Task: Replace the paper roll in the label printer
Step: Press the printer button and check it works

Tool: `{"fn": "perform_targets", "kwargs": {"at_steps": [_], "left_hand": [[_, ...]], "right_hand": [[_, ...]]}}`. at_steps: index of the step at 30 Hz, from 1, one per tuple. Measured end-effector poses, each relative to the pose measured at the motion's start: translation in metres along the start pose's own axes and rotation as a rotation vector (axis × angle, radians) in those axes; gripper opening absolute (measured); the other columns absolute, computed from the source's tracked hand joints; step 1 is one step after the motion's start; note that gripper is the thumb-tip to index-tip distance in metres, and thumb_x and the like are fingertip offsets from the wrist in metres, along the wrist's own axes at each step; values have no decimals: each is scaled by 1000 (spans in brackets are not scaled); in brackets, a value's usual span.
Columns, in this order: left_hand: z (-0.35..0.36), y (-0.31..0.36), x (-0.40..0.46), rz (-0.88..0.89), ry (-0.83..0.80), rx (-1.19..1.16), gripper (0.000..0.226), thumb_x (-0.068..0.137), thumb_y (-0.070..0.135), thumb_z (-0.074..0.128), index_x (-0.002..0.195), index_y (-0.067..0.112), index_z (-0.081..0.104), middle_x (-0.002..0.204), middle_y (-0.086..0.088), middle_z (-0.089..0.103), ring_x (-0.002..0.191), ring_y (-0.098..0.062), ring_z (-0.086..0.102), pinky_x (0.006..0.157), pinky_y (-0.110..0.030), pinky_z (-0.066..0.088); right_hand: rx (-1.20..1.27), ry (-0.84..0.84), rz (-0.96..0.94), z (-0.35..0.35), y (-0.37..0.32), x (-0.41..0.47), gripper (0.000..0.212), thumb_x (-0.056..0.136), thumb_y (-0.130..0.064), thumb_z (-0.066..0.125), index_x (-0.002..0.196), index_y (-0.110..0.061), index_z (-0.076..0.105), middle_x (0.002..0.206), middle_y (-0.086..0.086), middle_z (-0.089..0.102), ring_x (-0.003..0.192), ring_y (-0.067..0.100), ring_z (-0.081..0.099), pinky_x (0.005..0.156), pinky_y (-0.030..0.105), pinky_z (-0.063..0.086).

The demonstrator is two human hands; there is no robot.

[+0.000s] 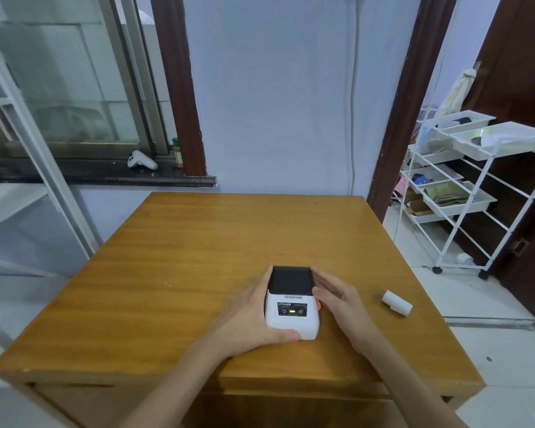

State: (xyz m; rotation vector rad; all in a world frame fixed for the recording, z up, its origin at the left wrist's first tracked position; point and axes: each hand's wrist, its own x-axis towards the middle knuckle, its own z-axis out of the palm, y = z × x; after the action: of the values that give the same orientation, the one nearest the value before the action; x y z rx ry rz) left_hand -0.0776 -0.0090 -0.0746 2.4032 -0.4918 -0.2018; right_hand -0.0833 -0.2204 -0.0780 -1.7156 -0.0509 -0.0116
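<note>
Both hands are placed around the closed label printer [292,301].
It is clasped by the left hand [247,316]; the right hand [337,299], fingers extended, grips nothing. If the lid is forced, the printer could skid toward the paper roll [397,302].

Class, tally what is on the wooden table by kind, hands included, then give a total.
Label printer: 1
Paper roll: 1
Hands: 2, left hand and right hand
Total: 4

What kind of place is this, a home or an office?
Probably a room in a home. A wooden table stands by a window whose sill holds a game controller, and a white rack with household odds and ends stands by the doorway.
</note>
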Motion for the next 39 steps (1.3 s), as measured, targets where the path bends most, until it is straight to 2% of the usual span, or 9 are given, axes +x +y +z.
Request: {"fn": "perform_targets", "kwargs": {"at_steps": [9, 14, 19, 25, 28, 31, 34, 39], "left_hand": [[1, -1, 1, -11, 1, 19, 137, 57, 77, 76, 156, 39, -11, 161, 16, 21, 140, -8, 32, 109, -35, 37], [1, -1, 0, -6, 5, 6, 136, 58, 76, 77, 157, 39, -10, 161, 17, 20, 140, -7, 31, 108, -31, 36], [0, 0, 0, -11, 3, 4, 137, 57, 77, 76, 157, 38, -10, 161, 16, 20, 141, -7, 31, 110, -32, 35], [0, 1, 0, -13, 0, 11, 137, 57, 77, 76, 157, 37, -9, 162, 15, 21, 141, -8, 31, 111, -34, 35], [0, 1, 0, -12, -5, 8, 138, 56, 78, 75, 157, 38, -9, 162, 15, 21, 142, -8, 30, 112, -36, 35], [0, 1, 0, -13, -7, -7, 138, 56, 78, 75, 157, 38, -9, 162, 15, 20, 142, -7, 29, 113, -36, 34], [-1, 1, -1, -10, -8, -5, 138, 55, 79, 74, 157, 37, -9, 162, 15, 21, 143, -7, 29, 113, -37, 34], [-1, 2, -1, -8, -2, 2, 138, 55, 78, 75, 157, 38, -9, 162, 15, 20, 142, -7, 29, 112, -36, 34]], "right_hand": [[-6, -2, -6, 0, 2, 1, 46, 93, -6, 54, 135, -25, 54, 121, -22, 61, 108, -18, 55, 85, 3, 45], [-8, -4, -8, -1, 3, 1, 45, 94, -9, 55, 135, -26, 54, 131, -15, 59, 120, -8, 52, 95, 12, 43], [-8, -8, -4, 0, 3, 1, 45, 94, -7, 54, 135, -25, 53, 125, -19, 60, 110, -18, 54, 85, 3, 45], [16, 2, 1, 0, 5, 3, 45, 94, -3, 53, 135, -20, 53, 119, -21, 61, 103, -23, 55, 81, 1, 44], [10, 5, -2, 0, 6, 3, 45, 94, -4, 54, 136, -20, 53, 121, -20, 61, 107, -20, 55, 82, 2, 45], [8, 1, -13, -1, 6, 3, 46, 93, -5, 54, 136, -21, 53, 131, -12, 60, 118, -10, 52, 87, 3, 45], [2, -4, -16, 0, 6, 3, 46, 94, -6, 54, 136, -23, 53, 132, -11, 59, 124, -3, 51, 90, 7, 45], [-4, -8, -14, 0, 5, 2, 46, 94, -5, 53, 137, -22, 52, 130, -14, 60, 119, -12, 51, 86, 3, 45]]}}
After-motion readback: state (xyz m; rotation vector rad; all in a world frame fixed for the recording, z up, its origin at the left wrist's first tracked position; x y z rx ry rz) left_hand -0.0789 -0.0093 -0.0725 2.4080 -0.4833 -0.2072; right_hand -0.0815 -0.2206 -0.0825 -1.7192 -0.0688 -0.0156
